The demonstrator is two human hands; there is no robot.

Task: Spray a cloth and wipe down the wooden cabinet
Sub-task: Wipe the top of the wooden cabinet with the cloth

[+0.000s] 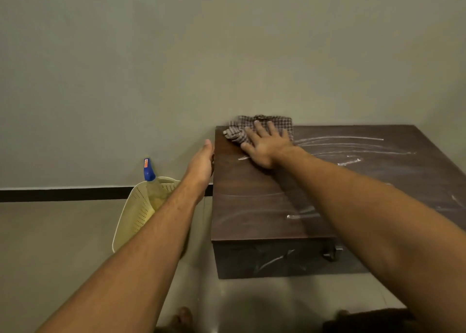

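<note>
At far left corner of cabinet (264,206) top: cloth (281,125), checked brown and white, crumpled, lying against the wall and reaching the top's left edge.

Right hand (267,148): palm down on the near part of the cloth, fingers straight and spread, pointing toward the wall, pressing the cloth flat rather than gripping it. Forearm crosses the top diagonally from the near right.

Left hand (201,163): seen edge-on at the top's left edge, near the far corner, fingers straight and together, holding nothing. It lies close against the cabinet's side; actual contact cannot be told. Forearm extended from the lower left, passing over the basket (135,214).

Cabinet: dark brown wood, low, standing on the floor with its back at the wall. Pale wet streaks (340,139) run in arcs across the top, along the far edge and toward the near edge. Small metal handle (330,254) on the front face, with lighter smears beside it.

Basket: cream plastic, perforated, on the floor just left of the cabinet, tilted against the wall.

Spray bottle (149,171): upright in the basket, blue trigger head above the rim, clear body with yellowish contents. An orange label sits on the head; its writing is too small to read.

Bare foot (182,317): on the floor at the bottom edge of view.

Black skirting band (63,194): along the wall's foot.
</note>
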